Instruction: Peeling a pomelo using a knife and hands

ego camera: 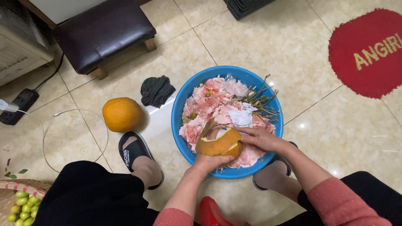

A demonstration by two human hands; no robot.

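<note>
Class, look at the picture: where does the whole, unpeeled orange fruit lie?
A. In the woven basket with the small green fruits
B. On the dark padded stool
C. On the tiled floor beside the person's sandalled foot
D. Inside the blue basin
C: the whole orange fruit lies on the floor tiles, just above the sandalled foot and left of the blue basin.

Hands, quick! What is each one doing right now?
Left hand: closed around the partly peeled orange pomelo, holding it over the blue basin.
Right hand: fingers gripping the pomelo's peel.
</note>
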